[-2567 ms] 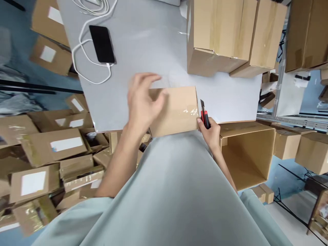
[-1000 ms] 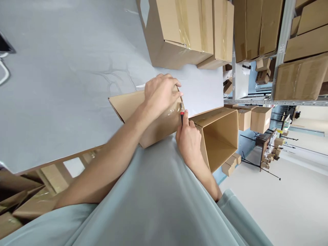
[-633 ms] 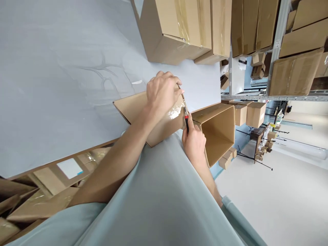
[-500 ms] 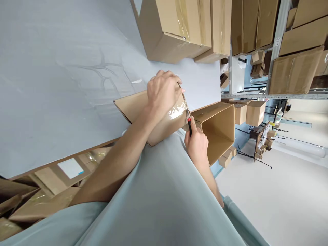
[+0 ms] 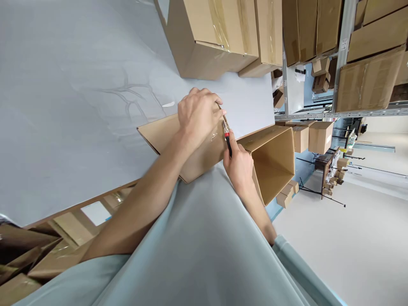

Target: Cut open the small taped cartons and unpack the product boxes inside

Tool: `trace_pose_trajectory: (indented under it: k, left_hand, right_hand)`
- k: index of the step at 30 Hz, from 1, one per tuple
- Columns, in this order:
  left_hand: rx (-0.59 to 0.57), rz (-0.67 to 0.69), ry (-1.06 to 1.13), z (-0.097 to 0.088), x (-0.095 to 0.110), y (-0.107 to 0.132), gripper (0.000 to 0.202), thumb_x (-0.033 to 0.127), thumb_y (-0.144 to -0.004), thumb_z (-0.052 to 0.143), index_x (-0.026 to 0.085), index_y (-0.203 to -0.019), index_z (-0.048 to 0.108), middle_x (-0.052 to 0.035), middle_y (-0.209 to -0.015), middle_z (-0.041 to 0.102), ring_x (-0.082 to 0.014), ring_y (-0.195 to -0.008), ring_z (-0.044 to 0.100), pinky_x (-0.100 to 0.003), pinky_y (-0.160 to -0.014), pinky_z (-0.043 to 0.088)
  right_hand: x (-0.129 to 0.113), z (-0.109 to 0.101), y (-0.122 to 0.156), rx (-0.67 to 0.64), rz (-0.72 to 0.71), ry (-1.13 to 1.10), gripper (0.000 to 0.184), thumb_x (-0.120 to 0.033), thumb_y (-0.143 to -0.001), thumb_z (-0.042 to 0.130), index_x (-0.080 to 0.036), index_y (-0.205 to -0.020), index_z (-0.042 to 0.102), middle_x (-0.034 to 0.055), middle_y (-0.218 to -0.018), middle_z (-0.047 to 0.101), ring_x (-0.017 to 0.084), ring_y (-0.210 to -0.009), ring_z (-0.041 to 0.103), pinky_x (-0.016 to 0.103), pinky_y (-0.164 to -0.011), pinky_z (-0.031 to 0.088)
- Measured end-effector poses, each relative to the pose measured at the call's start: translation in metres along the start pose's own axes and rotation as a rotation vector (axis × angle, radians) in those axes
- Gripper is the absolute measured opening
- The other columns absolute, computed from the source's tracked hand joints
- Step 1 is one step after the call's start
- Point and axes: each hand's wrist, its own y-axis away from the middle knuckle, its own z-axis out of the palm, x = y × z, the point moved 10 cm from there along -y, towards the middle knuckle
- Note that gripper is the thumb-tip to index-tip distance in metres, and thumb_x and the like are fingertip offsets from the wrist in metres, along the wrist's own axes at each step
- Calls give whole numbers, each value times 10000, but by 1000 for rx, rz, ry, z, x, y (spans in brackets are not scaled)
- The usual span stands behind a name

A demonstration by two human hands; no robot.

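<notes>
The left hand [image 5: 196, 114] lies palm down across the cardboard box [image 5: 205, 155], half curled, its fingers bent over the corner at the far right and keeping hold of it there. The right hand [image 5: 239, 166] is closed around the red-and-black cutter [image 5: 228, 145], index finger laid along the handle, the tip pointing away from the body and set at the box's right end edge. The box is thus directly under the left hand and just left of the right one; the left is the nearer, being in contact, while the right meets the box by way of the tool, and whether its own fingers also touch cannot be told. The long axis runs sideways across the body, the right end a little farther off than the left. The box is plain brown, with clear shiny tape catching light near that right end and a sharp corner jutting left. It sits at the front edge of the grey table [image 5: 73, 131], close against the shirt [image 5: 204, 238]. Just right is an open carton [image 5: 276, 170]; beyond stand taped boxes [image 5: 219, 46].
</notes>
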Motion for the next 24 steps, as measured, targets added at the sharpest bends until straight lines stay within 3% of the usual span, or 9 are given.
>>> trace_pose_trajectory:
  k: [5, 10, 14, 18, 21, 24]
  left_hand:
    - [-36, -25, -24, 7, -2, -2, 789, 898, -961, 339, 346, -1370, 726, 52, -1548, 703, -338, -1496, 446, -579, -1210, 350]
    - [-55, -46, -36, 12, -2, -2, 895, 975, -931, 290, 338, -1404, 703, 72, -1454, 753, -349, -1555, 355, -593, -1256, 314]
    - [2, -42, -58, 7, -2, -2, 769, 897, -1006, 336, 336, -1332, 748, 47, -1480, 738, -335, -1474, 465, -585, -1216, 383]
    - [71, 17, -109, 4, 0, -5, 534, 724, -1056, 495, 345, -1297, 784, -40, -1462, 739, -360, -1434, 559, -599, -1190, 451]
    - [107, 42, -119, -2, 3, 3, 450, 600, -1046, 597, 397, -1424, 731, -44, -1553, 684, -389, -1512, 531, -615, -1270, 419]
    - [224, -4, -186, -24, 4, 35, 500, 511, -1071, 588, 434, -1564, 628, -31, -1693, 567, -403, -1628, 426, -647, -1340, 340]
  right_hand:
    - [2, 0, -2, -31, 46, 18, 686, -205, -1096, 411, -277, -1779, 398, 97, -1105, 781, 247, -855, 740, 351, -841, 582]
    - [25, 8, 7, -82, 123, 35, 680, -186, -1103, 410, -261, -1779, 406, 99, -1043, 784, 263, -867, 750, 368, -847, 581]
    - [46, 13, 27, -106, 116, -1, 693, -202, -1079, 449, -259, -1769, 430, 89, -994, 793, 265, -818, 751, 360, -807, 583]
    - [69, 4, 45, -46, 22, -234, 614, -293, -1059, 480, -267, -1664, 581, 81, -1007, 826, 275, -784, 758, 366, -766, 590]
    - [96, 2, 25, 54, -7, -470, 485, -425, -1076, 491, -211, -1438, 733, 73, -911, 806, 264, -741, 738, 359, -743, 579]
    - [120, 24, -36, 91, 33, -639, 448, -580, -1051, 576, -179, -1126, 761, 47, -799, 756, 230, -684, 689, 331, -708, 555]
